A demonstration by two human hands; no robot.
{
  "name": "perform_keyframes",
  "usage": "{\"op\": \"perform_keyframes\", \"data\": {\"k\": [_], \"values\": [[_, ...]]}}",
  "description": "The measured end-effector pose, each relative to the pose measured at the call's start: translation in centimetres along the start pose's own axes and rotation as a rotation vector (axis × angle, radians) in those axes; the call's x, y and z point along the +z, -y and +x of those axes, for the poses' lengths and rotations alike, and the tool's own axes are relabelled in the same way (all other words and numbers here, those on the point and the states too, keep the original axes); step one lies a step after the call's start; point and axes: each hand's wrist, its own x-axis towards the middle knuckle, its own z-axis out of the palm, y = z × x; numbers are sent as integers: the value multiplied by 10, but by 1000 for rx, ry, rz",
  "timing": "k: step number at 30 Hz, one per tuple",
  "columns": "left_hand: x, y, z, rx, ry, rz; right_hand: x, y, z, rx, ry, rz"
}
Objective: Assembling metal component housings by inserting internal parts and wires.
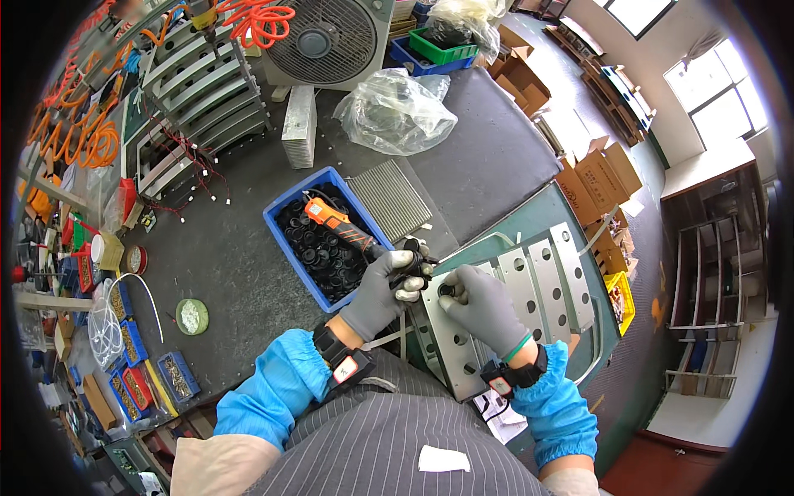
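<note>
Dark bench: our L hand clutches several blk pcs, R hand pinches one at the left end of the near-right metal panel. Looks part-fitted; we can't tell if other holes are done.

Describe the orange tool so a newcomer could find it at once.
On the dark table, find the blue bin beside the gloved left hand. The tool lies over the black parts heaped inside, and its orange colour sets it apart from them.
</note>
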Motion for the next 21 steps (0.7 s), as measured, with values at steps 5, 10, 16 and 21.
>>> {"op": "perform_keyframes", "data": {"k": [5, 10, 16, 21], "values": [[-2, 3, 0, 19, -13, -20, -4, -5, 10, -12, 82, -49], [-5, 6, 3, 34, 15, 15, -1, -8, 6, -44, 22, 14], [-4, 4, 1, 27, 49, 3, 10, -18, 2, -40, -60, 71], [1, 6, 1, 25, 4, -8, -15, -15, 32, -33, 128, -181]]}}
